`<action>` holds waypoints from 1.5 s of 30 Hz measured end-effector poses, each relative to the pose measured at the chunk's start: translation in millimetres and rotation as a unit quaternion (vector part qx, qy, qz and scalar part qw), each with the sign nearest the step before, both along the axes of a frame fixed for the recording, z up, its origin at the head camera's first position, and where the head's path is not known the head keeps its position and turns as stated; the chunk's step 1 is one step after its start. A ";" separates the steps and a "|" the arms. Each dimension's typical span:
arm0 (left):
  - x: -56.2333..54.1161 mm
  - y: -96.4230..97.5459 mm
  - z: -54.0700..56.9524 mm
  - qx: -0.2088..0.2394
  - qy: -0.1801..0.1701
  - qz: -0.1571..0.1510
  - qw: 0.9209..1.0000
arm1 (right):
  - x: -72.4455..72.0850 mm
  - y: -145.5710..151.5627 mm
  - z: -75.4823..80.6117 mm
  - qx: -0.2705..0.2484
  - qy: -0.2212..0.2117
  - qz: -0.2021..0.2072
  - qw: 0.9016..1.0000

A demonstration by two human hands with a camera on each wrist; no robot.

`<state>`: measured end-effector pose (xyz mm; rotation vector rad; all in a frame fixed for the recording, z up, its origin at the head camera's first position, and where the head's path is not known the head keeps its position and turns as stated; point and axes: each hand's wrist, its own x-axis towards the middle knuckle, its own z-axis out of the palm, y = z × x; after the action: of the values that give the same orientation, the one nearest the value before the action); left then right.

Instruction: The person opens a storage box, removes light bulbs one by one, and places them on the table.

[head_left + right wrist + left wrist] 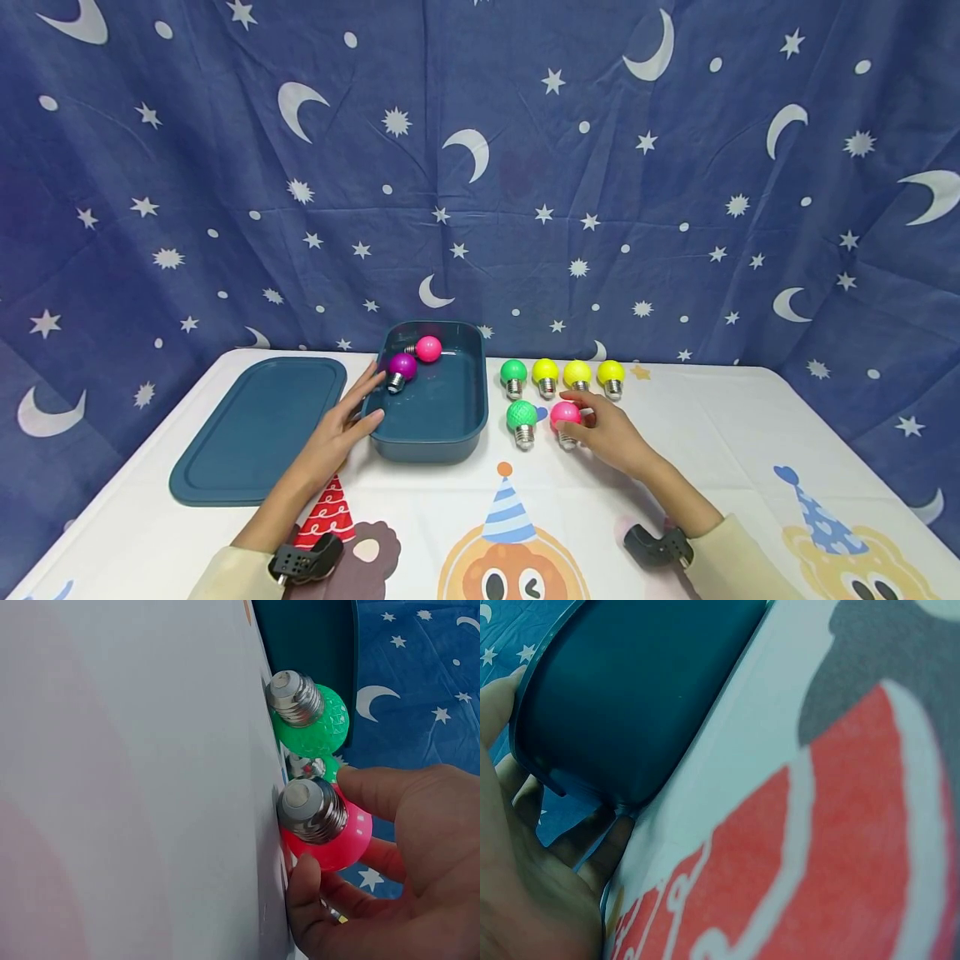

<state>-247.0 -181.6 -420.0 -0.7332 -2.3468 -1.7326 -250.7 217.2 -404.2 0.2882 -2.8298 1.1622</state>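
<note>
- Teal lid [258, 427] lies flat on the counter [750, 433] at far left, just beside the bin.
- Left hand [347, 425] rests against the near-left wall of the teal bin [431, 446], fingers mostly straight and spread along the rim, thumb near the front corner; it curls round nothing. Left wrist view shows the palm and fingers touching the bin's outer wall.
- The bin sits open at the counter's centre-left. Inside: purple bulb [401, 367] at the left wall close to the left fingertips, magenta bulb [427, 349] at the back, the 2 just beside each other.
- Right of the bin, back row of 4 bulbs, all with metal bases pointing toward the viewer: green bulb [513, 373], then 3 yellow bulbs [545, 372] [577, 372] [611, 374].
- Front row: textured green bulb [522, 416], lying on the counter untouched, near the bin's right wall.
- Pink bulb [564, 414] just beside the textured green one, on the counter. Right hand [611, 437] has thumb and fingers curled round it in a pinch; right wrist view shows the thumb below and a finger above the globe [334, 836], metal base facing the camera.
- Counter cover is white with cartoon party-hat prints; starry blue cloth [675, 208] hangs behind.
</note>
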 end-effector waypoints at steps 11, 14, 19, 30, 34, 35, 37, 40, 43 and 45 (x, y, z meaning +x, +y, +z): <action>-0.3 0.0 -1.2 0.003 -0.002 -0.003 1.000 | 0.8 0.6 0.2 0.003 0.008 -0.002 1.000; -0.3 0.1 -1.5 0.003 0.000 -0.003 1.000 | 1.6 0.7 1.0 0.001 0.011 -0.002 1.000; -0.2 0.3 -1.7 0.002 0.001 -0.002 1.000 | 2.5 0.3 2.7 -0.012 0.014 0.001 1.000; -1.6 -0.1 -1.0 -0.004 0.002 0.000 1.000 | -0.4 1.3 1.3 -0.020 0.022 0.011 1.000; -1.9 -0.6 -0.7 -0.006 0.002 0.001 1.000 | -1.1 1.2 1.5 -0.020 0.015 0.009 1.000; -1.9 -0.6 -0.7 -0.007 0.004 0.001 1.000 | -1.2 1.1 1.6 -0.020 0.014 0.009 1.000; -1.8 -0.7 -0.7 -0.008 0.005 0.002 1.000 | -1.0 1.1 2.0 -0.022 0.012 0.010 1.000; -1.5 -1.0 -0.7 -0.009 0.006 0.002 1.000 | -0.5 1.1 3.0 -0.022 0.010 0.014 1.000; -0.7 -0.7 -0.6 -0.008 0.003 0.002 1.000 | -0.2 1.0 3.1 -0.022 0.010 0.014 1.000; -0.6 -0.6 -0.6 -0.008 0.002 0.002 1.000 | -0.7 1.0 2.6 -0.022 0.011 0.014 1.000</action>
<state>-247.5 -182.3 -420.6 -0.7333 -2.3604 -1.7125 -251.3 218.2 -401.6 0.3354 -2.7861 1.2174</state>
